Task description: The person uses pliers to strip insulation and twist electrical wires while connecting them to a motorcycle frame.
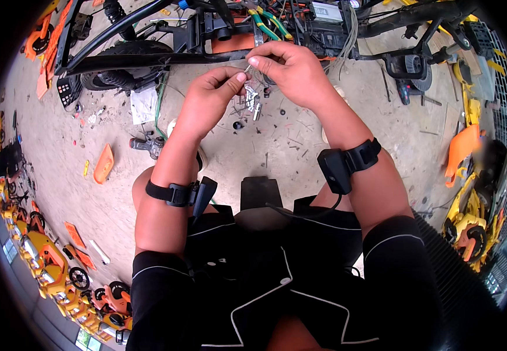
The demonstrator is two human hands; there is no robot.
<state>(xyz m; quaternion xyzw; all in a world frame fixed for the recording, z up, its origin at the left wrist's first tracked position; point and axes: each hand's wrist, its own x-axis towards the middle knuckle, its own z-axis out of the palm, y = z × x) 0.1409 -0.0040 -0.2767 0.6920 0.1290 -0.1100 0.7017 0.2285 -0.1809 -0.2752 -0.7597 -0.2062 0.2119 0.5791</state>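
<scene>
My left hand (218, 93) and my right hand (282, 70) are close together in front of a black vehicle frame (148, 60), both pinching a thin, pale piece (249, 68), perhaps a wire, between their fingertips. Just beneath my fingers shows a cluster of small white and silver pieces (251, 97); whether it hangs or lies on the floor I cannot tell. Green-and-yellow pliers (265, 23) rest on the frame above my right hand, beside a silver box (323, 11) and loose grey cables (347, 47).
A power tool (145, 146) and an orange plastic panel (105, 162) lie on the littered concrete floor (90, 205) at left. A drill (404, 90) is by the frame's right end. Stacked yellow and orange vehicle parts (52, 263) line both sides.
</scene>
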